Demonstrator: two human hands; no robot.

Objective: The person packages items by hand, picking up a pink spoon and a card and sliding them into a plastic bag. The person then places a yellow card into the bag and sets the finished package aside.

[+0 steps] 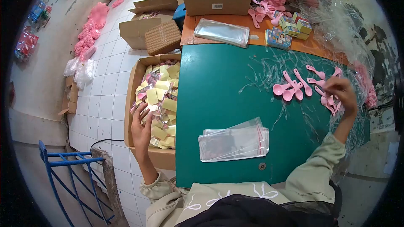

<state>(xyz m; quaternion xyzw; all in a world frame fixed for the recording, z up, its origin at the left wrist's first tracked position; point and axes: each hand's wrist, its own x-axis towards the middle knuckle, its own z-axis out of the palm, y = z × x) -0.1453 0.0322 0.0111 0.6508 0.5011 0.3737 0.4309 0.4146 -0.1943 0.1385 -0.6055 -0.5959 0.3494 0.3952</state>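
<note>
My left hand (141,128) hangs over the near left side of a cardboard box, fingers apart and holding nothing. In that box lie many clear packets (162,85) with pale yellow cards and bits of pink. On the right, my right hand (343,92) is at a pile of pink plastic spoons (329,103), its fingers bent and pinched at a spoon (316,82). A second group of pink spoons (290,88) lies to its left. Nearer my body is a fanned stack of clear plastic bags (233,141) on the green table top (219,88).
A bundle of clear bags (221,32), small printed boxes (296,26) and a brown carton (218,2) stand on the orange table (189,31) behind. Crumpled plastic film (349,29) covers the right edge. A blue metal frame (75,164) stands at lower left.
</note>
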